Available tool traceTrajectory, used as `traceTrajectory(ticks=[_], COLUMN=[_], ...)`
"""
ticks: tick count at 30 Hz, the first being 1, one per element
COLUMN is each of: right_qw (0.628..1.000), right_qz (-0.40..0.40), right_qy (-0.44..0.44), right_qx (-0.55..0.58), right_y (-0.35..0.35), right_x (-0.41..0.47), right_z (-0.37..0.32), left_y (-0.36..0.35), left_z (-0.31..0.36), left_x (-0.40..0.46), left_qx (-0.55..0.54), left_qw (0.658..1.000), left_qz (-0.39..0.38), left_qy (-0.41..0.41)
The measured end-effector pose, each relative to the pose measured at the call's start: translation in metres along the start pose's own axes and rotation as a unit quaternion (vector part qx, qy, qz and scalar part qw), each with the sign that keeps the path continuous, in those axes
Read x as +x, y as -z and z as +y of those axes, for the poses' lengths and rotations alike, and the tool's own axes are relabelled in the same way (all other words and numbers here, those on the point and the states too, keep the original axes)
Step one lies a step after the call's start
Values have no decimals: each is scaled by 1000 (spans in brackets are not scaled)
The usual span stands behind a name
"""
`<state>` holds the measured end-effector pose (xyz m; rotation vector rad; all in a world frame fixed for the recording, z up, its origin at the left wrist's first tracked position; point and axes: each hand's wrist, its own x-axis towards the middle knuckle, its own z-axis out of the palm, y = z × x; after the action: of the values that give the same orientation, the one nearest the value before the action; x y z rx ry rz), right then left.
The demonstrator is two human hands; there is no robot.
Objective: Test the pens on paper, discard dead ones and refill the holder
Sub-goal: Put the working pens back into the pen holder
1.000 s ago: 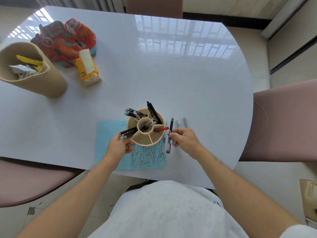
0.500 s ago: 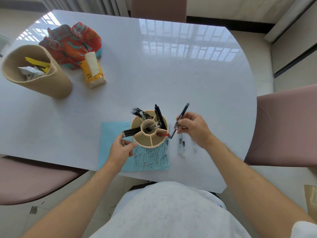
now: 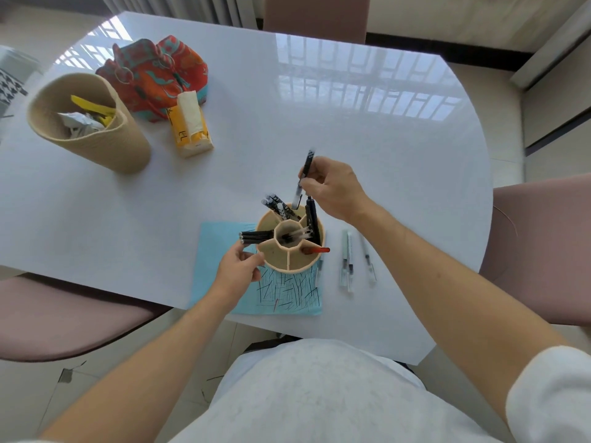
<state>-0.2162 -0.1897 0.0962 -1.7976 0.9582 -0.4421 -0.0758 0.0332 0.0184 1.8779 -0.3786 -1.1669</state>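
Glossy white table (image 3: 367,148) with scribbled blue paper (image 3: 287,292), pink chairs (image 3: 543,244)

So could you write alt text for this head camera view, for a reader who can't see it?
A person's right hand lowers a black pen into a tan, divided pen holder on a white table, while the left hand touches the holder's side. The holder stands on scribbled blue paper, with clear pens lying to its right.
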Motion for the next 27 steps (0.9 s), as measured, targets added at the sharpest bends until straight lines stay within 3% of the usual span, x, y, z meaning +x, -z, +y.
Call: traceTrajectory(ticks=[7,9,14,18,22,27], right_qw=[966,963,992,964,929,923], right_qz=[-134,-147,-12,103,85,75], right_qy=[5,-6,-88,-235,-328,-314], right_qx=[-221,-226,-90,-68,-151,-210], right_y=[-7,-5,27,61,59,20], right_x=[15,15,-7,-57,-111,-131], right_z=[2,8,41,95,139,146], left_y=[4,5,6,8,8,6], left_z=[7,9,11,8,2,0], left_x=[4,5,7,10,14,14], left_qx=[7,4,-2,-4,-8,-14], left_qw=[1000,1000,1000,1000,1000,1000], left_qz=[20,18,10,4,-3,-7], left_qy=[-2,6,12,15,18,14])
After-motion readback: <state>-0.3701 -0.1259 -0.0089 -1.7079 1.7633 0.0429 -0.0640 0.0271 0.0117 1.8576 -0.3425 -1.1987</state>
